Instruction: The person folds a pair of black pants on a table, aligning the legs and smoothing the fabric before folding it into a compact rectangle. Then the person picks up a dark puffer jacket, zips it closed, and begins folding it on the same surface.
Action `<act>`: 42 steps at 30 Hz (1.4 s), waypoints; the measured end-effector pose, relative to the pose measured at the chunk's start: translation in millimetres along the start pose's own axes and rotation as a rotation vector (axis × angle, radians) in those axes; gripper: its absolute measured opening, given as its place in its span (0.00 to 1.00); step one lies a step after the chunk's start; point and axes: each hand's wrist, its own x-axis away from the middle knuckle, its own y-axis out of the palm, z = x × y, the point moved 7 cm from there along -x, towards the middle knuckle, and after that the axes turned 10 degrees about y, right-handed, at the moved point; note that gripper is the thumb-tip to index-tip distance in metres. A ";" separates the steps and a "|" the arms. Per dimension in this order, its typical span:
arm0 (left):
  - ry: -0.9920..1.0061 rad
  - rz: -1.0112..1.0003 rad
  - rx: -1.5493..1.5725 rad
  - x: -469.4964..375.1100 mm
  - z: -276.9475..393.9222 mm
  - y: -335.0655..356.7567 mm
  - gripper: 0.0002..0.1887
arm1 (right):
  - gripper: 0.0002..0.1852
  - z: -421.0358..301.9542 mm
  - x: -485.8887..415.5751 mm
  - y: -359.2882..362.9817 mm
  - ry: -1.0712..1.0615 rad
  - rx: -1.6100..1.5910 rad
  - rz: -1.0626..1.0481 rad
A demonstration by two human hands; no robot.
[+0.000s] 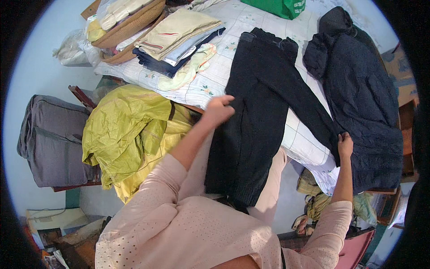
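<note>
A black knitted garment (pixel 258 101) with long narrow sleeve-like or leg-like parts lies over the front edge of a surface covered by a white patterned cloth (pixel 248 16), its lower part hanging down before me. My right hand (pixel 345 143) grips the end of the narrow part stretched out to the right. My left hand (pixel 220 109) is just at the garment's left edge, fingers partly bent and slightly blurred, holding nothing that shows. Right of the garment lies a dark padded jacket (pixel 362 97), close to my right hand.
Folded clothes (pixel 181 30) are stacked at the back left beside woven baskets (pixel 134 27). A green bag (pixel 278 6) stands at the back. Yellow-green sacks (pixel 124 124) and a grey fabric bag (pixel 57 138) are at the left. A pink panel (pixel 357 248) is at the lower right.
</note>
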 end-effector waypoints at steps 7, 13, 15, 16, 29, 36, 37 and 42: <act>0.262 -0.238 -0.444 9.3 58.3 10.5 0.19 | 0.18 -142.2 121.1 -45.9 -0.535 -0.224 0.335; 0.465 -0.512 -0.699 127.4 52.5 100.3 0.38 | 0.15 -266.3 290.3 -26.9 -0.771 -0.448 -0.342; 0.555 -0.371 -0.640 153.0 63.4 77.8 0.40 | 0.16 -262.5 332.6 -23.5 -0.869 -0.297 -0.278; 0.598 -0.292 -0.615 164.1 71.7 59.4 0.42 | 0.15 -263.0 344.4 -26.0 -0.875 -0.266 -0.275; -0.100 -0.095 -0.064 155.2 10.3 -23.1 0.40 | 0.46 -277.0 356.4 81.3 0.274 -1.183 -0.926; 0.067 -0.134 0.403 131.9 34.0 -7.1 0.40 | 0.08 -285.4 338.5 72.5 0.394 -1.260 -0.937; -0.027 -0.151 0.727 133.4 40.9 -9.1 0.41 | 0.07 -278.5 339.1 68.6 0.414 -1.296 -0.962; -0.379 -0.042 0.981 161.5 -3.1 -17.0 0.34 | 0.07 -285.8 331.1 36.8 0.257 -1.453 -0.803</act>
